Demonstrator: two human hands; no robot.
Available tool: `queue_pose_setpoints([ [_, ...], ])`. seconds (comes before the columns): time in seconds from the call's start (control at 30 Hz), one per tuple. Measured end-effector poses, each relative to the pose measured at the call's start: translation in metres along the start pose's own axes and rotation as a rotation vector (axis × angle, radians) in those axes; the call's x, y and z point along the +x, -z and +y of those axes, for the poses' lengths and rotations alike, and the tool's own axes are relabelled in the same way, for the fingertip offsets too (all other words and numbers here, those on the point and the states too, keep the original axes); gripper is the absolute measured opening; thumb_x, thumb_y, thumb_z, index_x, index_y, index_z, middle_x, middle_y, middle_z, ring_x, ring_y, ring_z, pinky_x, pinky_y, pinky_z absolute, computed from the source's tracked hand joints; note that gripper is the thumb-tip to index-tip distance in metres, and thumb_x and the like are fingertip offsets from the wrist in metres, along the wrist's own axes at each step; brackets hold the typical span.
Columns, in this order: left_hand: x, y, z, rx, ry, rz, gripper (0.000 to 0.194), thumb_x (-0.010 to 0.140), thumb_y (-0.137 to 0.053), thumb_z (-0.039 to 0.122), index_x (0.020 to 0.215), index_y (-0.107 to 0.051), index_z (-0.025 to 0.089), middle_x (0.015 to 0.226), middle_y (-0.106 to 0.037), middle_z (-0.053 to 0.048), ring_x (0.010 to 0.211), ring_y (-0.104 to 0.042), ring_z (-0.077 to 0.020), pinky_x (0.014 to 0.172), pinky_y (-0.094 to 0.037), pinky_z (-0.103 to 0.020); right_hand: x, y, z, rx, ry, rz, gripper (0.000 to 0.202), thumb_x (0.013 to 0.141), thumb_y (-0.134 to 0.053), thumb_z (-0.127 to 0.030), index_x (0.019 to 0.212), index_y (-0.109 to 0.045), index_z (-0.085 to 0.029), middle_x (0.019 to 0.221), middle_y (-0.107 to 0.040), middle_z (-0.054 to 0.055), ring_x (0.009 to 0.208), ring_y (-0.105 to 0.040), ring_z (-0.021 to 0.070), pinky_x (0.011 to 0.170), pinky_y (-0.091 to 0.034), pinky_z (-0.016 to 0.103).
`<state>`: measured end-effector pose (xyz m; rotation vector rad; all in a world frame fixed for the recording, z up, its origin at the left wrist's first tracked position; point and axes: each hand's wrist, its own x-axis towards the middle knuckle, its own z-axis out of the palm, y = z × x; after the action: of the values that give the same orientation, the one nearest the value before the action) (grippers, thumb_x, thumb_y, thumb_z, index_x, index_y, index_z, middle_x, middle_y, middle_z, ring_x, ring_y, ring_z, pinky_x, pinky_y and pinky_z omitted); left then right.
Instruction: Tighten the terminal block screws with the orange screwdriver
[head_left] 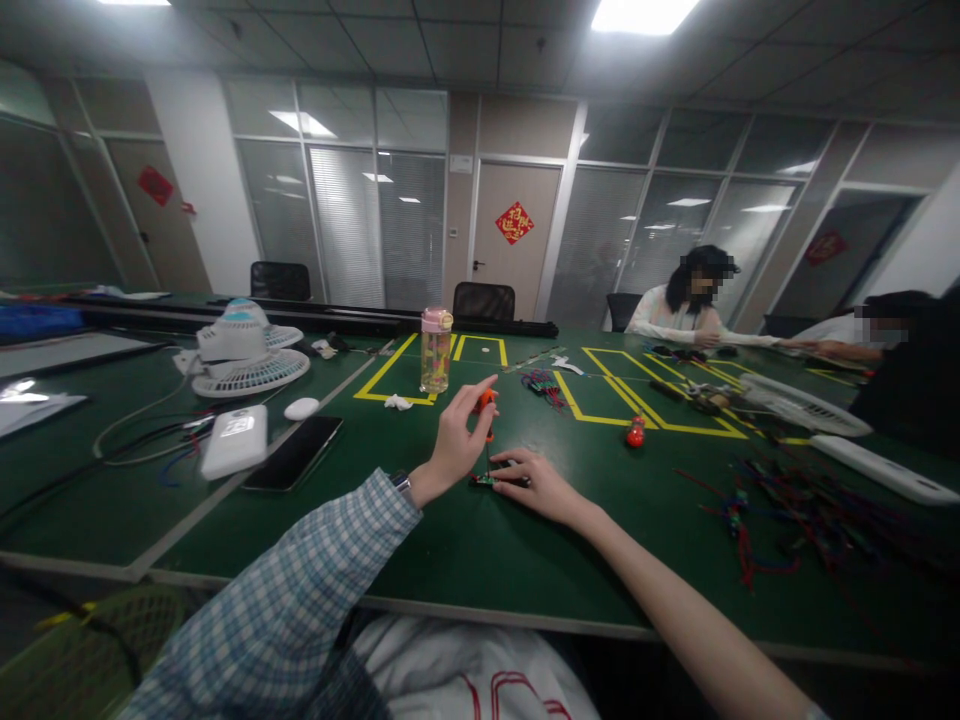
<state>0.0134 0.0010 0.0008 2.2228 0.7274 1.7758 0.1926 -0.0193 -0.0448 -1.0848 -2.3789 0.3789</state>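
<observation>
My left hand [456, 435] is closed around the orange handle of a screwdriver [487, 400], thumb and fingers on its upper part. The thin shaft points straight down, its tip at a small green circuit board [482, 481] on the table. My right hand [541, 487] lies low over the table, its fingers pressed on the board's right side and covering part of it. To the right rests a red and orange rounded object [636, 432]. Beyond my hands is a bundle of coloured wires [544, 388].
A pink-lidded bottle [436, 350] stands ahead, near a crumpled tissue [398, 402]. At left are a phone [294, 453], a white power bank [235, 442] and white fans [250, 372]. A heap of wired boards [817, 520] lies at right. Two people sit at far right.
</observation>
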Motion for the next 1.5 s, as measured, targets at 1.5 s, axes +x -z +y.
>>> queue_pose_setpoints([
  [1.5, -0.0013, 0.001, -0.0014, 0.046, 0.0, 0.062, 0.029, 0.091, -0.052, 0.026, 0.119, -0.055, 0.021, 0.093, -0.057, -0.003, 0.08, -0.055, -0.0134, 0.075, -0.046, -0.027, 0.0, 0.0026, -0.0051, 0.005, -0.022, -0.011, 0.027, 0.088, -0.056, -0.036, 0.108, -0.071, -0.025, 0.12, -0.062, 0.009, 0.111, -0.056, 0.0246, 0.098, -0.042, 0.038],
])
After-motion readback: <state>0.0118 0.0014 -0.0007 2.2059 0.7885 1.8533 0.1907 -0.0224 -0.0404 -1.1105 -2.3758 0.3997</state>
